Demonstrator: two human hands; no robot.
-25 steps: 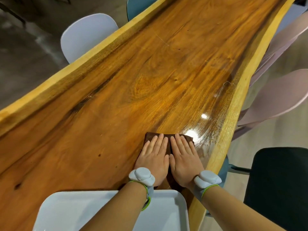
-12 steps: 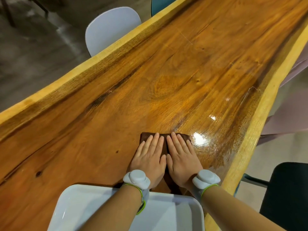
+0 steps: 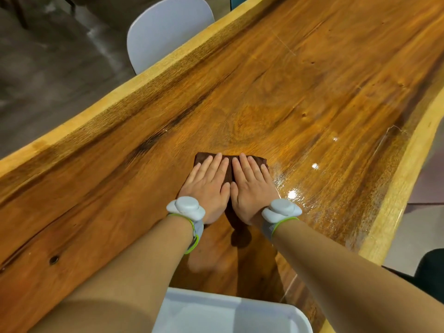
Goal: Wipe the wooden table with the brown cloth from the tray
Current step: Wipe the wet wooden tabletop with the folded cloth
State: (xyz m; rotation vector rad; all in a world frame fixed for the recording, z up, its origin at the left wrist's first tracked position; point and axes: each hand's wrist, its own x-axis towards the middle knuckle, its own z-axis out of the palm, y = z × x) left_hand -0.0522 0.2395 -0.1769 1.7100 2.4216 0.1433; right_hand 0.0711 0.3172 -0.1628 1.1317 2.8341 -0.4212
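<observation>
A folded brown cloth (image 3: 201,156) lies flat on the long glossy wooden table (image 3: 288,92), toward its right half. My left hand (image 3: 207,186) and my right hand (image 3: 252,188) press down on it side by side, palms flat, fingers straight and pointing away from me. The hands hide most of the cloth; its far edge shows past the fingertips and a loose tail trails back between my wrists. The white tray (image 3: 216,311) sits at the near edge under my forearms, with nothing visible in it.
A wet, shiny streak (image 3: 293,188) spreads on the wood just right of the cloth. A white chair (image 3: 165,27) stands at the table's left edge and a dark chair (image 3: 430,267) at the near right. The pale right table edge (image 3: 396,188) runs close by.
Both hands have pushed the cloth forward along the table, away from the tray, and a strip of bare wood now shows between tray and wrists.
</observation>
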